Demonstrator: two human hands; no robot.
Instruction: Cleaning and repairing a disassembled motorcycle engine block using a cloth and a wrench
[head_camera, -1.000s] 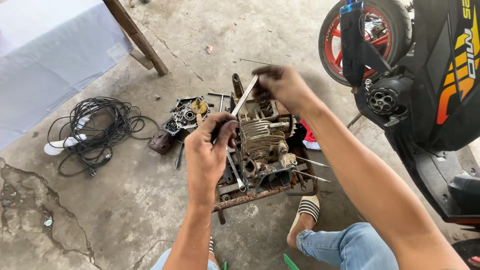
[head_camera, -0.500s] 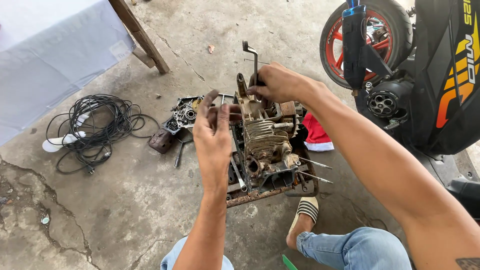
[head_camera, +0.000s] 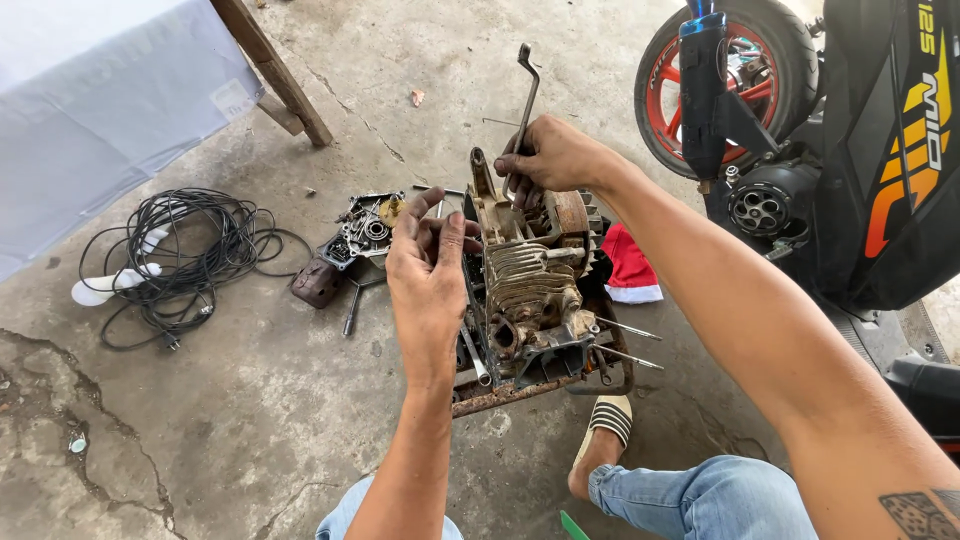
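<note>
Right hand (head_camera: 555, 155) wrapped tight round a bent metal tool (head_camera: 524, 100) sticking up — just over the dirty engine (head_camera: 525, 285), left hand (head_camera: 428, 265) open, fingers loose, beside the engine, black wires (head_camera: 190, 250) far off left.

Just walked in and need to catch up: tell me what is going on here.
A person sits on the concrete floor working on a dirty small engine that rests on a rusty metal stand. The right hand grips a bent metal wrench set into the top of the engine. The left hand is open beside the engine, holding nothing. Loose engine parts and a coil of black cable lie to the left; a scooter stands on the right.
</note>
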